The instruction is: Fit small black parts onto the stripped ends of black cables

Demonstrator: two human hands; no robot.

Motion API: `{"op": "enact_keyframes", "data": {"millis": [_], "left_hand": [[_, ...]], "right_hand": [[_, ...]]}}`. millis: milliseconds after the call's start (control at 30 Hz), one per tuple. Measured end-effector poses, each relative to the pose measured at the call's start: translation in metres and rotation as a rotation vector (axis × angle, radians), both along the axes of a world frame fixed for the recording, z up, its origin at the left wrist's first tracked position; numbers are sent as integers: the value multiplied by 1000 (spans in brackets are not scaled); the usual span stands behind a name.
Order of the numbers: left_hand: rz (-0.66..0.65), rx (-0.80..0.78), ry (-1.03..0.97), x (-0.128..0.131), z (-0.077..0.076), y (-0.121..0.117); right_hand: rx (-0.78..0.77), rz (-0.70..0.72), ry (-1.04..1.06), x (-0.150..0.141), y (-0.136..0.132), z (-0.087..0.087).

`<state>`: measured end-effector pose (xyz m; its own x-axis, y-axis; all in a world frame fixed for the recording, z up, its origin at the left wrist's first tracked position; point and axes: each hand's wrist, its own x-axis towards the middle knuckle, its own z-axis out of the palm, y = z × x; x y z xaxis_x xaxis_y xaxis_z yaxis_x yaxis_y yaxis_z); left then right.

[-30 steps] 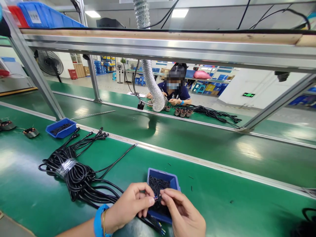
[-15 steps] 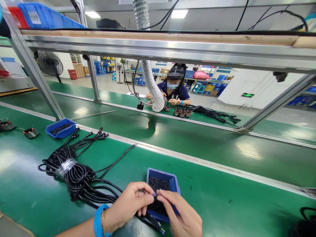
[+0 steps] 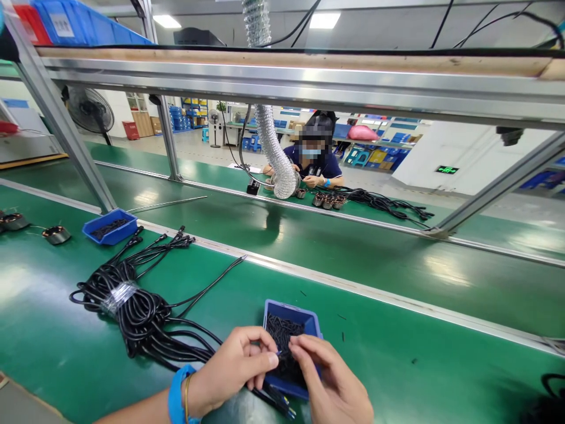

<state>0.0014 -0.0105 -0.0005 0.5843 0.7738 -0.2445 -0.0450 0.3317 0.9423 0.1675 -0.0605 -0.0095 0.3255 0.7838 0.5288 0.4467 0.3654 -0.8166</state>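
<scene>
Left hand (image 3: 238, 362): grip clamped, thumb against forefinger, on thin bluish wire end (image 3: 278, 353), tip pointing right, above blue plastic bin (image 3: 315, 327). Right hand (image 3: 333, 377): grip curled just beside, thumb and forefinger close; cannot tell if touching or holding anything. Bin holds short black tubes (image 3: 282, 330). Glossy black cables (image 3: 143, 321), coiled, bound with clear wrap (image 3: 119, 297), run toward lower right on green desk (image 3: 397, 321).

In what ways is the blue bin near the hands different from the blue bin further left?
The near bin looks more purplish; the left bin is a brighter blue. The left hand and right hand partly hide the near bin, while no hand covers the left bin. Both stand on the green table and hold small black pieces.
</scene>
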Motion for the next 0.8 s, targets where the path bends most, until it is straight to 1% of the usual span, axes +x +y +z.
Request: {"op": "enact_keyframes", "data": {"millis": [67, 133, 200, 300, 367, 567, 700, 800], "left_hand": [[-4, -1, -11, 0, -2, 0], [1, -4, -18, 1, -4, -1], [5, -4, -14, 1, -3, -1], [-7, -7, 0, 1, -1, 0], [-17, -9, 5, 2, 1, 0], [-24, -4, 10, 2, 0, -1], [-27, 9, -11, 2, -2, -1], [-21, 16, -19, 0, 0, 0]], "right_hand": [[82, 69, -135, 1, 0, 2], [124, 108, -183, 1, 1, 4], [102, 65, -155, 1, 1, 3], [37, -13, -57, 0, 1, 3], [31, -3, -30, 0, 0, 2], [85, 22, -69, -2, 1, 2], [60, 45, -113, -4, 1, 2], [40, 72, -136, -3, 1, 4]]}}
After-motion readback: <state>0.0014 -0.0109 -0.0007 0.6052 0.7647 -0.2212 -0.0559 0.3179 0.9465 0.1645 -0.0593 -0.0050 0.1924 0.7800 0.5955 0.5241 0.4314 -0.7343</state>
